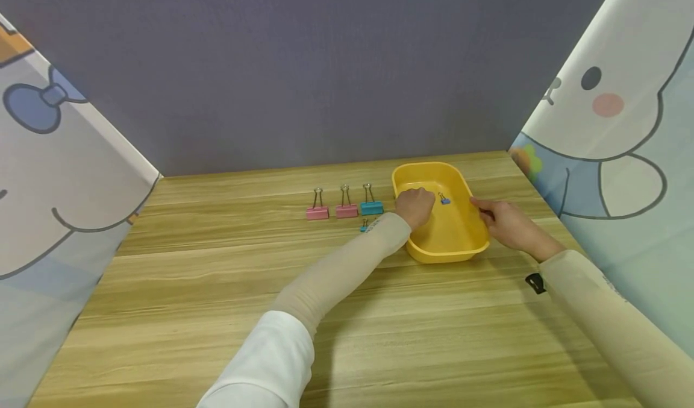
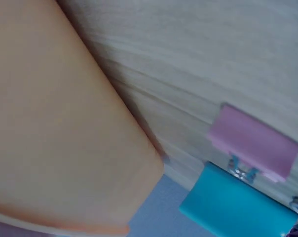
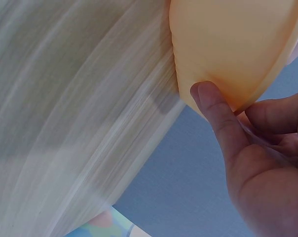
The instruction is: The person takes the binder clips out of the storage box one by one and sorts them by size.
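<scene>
A wood-grain table (image 1: pixel 190 311) carries all the things. Behind its far edge stands a plain grey-blue partition (image 1: pixel 325 64), and along its left and right edges stand a left panel (image 1: pixel 65 173) and a right panel (image 1: pixel 623 125), both printed with cartoon figures.

The largest thing on the table is a yellow plastic tray (image 1: pixel 450 233), which lies near the far right corner, its long sides running away from the person. The right hand (image 1: pixel 504 224) pinches the right rim of this tray, with the thumb on one side of the wall and fingers on the other. The left hand (image 1: pixel 416 208) is at the left rim, with its back upward and its knuckles bent; its fingertips are hidden, so I cannot tell whether they pinch something.

To the left of the tray, in the far half of the table, three large binder clips form a row: a left pink clip (image 1: pixel 317 213), a second pink clip (image 1: pixel 346 211) and a teal clip (image 1: pixel 372 208), with their handles toward the far edge. Nearer than the teal clip is a small teal clip (image 1: pixel 364 229), partly covered by the left sleeve (image 1: pixel 347 263). A small blue clip (image 1: pixel 445 201) lies inside the tray, in its far half.
</scene>
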A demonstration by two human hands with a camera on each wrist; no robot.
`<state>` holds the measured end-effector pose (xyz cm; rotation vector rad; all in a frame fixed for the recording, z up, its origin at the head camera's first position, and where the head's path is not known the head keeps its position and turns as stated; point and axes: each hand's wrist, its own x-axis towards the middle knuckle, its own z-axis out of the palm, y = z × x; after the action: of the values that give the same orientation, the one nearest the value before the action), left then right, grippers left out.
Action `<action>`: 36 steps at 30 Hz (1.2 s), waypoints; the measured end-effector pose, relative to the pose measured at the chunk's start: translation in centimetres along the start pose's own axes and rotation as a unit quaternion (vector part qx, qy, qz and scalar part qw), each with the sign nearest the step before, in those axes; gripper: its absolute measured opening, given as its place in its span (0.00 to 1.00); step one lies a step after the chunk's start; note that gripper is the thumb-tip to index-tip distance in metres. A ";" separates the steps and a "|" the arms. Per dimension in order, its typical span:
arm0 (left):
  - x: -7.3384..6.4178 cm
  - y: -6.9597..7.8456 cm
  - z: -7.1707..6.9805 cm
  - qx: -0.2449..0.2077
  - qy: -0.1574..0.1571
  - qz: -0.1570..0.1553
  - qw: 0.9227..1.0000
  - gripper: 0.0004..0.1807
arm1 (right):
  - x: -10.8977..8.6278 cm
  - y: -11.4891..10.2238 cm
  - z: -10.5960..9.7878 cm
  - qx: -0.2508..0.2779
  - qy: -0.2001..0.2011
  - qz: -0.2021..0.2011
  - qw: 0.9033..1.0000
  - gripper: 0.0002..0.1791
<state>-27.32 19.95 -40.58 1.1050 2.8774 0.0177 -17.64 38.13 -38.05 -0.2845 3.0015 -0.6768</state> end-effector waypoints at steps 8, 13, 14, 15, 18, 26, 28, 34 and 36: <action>0.0 -0.6 -0.3 -0.052 0.048 0.051 0.996 0.11 | -0.1 -0.3 -0.1 0.001 0.008 -0.006 1.000 0.22; -0.1 -0.7 -1.2 -0.069 0.060 0.077 0.993 0.09 | -0.2 -0.3 -0.2 0.003 0.006 -0.007 1.000 0.22; -0.1 -0.6 -1.4 -0.073 0.061 0.080 0.992 0.10 | -0.2 -0.3 -0.2 0.004 0.005 -0.007 1.000 0.22; -0.1 -0.6 -1.6 -0.077 0.061 0.084 0.992 0.11 | -0.2 -0.3 -0.2 0.005 0.004 -0.006 1.000 0.22; -0.3 -0.5 -2.2 -0.080 0.060 0.089 0.991 0.12 | -0.2 -0.3 -0.2 0.009 0.003 -0.007 1.000 0.22; -1.7 -1.1 -4.1 -0.094 0.061 0.109 0.988 0.07 | -0.3 -0.5 -0.2 0.012 0.002 -0.006 1.000 0.22; -2.2 -1.4 -4.5 -0.110 0.064 0.120 0.985 0.06 | -0.3 -0.5 -0.3 0.011 -0.001 -0.005 1.000 0.23; -3.1 -2.7 -4.9 -0.123 0.107 0.168 0.972 0.07 | -0.3 -0.4 -0.3 0.005 0.000 -0.003 1.000 0.22; -3.4 -3.1 -4.9 -0.119 0.113 0.175 0.971 0.06 | -0.4 -0.3 -0.3 0.005 0.001 -0.002 1.000 0.23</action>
<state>-27.16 15.48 -35.59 1.6301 2.7179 0.5237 -17.24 38.01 -37.66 -0.2901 3.0000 -0.6934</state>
